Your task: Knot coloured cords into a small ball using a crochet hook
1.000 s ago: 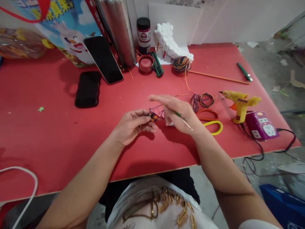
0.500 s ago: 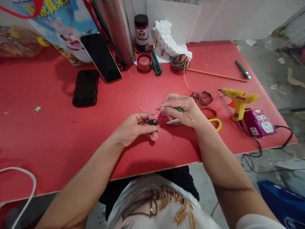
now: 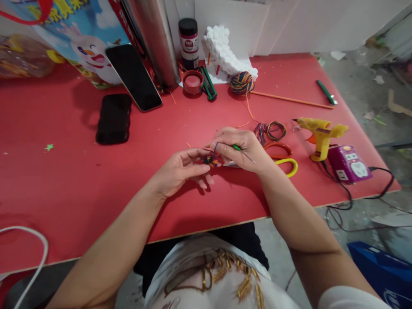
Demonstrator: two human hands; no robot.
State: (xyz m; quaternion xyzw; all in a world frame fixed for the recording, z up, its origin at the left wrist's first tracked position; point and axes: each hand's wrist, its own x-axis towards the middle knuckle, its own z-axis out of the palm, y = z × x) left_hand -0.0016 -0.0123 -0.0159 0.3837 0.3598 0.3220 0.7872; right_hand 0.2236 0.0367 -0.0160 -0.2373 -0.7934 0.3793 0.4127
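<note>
A small multicoloured yarn piece is between the fingertips of my left hand, over the red table. My right hand grips a thin crochet hook with a green part, its metal end pointing down to the right. A strand of blue yarn loops at my right fingertips, close beside the yarn piece. Scissors with red and yellow handles lie partly under my right hand. Just above them are small yarn coils, and farther back rests a multicoloured yarn ball.
On the red table are a black phone, a black case, a steel flask, a jar, a green cutter, a white model, a yellow glue gun and a purple power box.
My right hand has moved slightly left, closer to my left hand and the yarn piece. The yarn piece is turned a little, and the view has shifted slightly.
</note>
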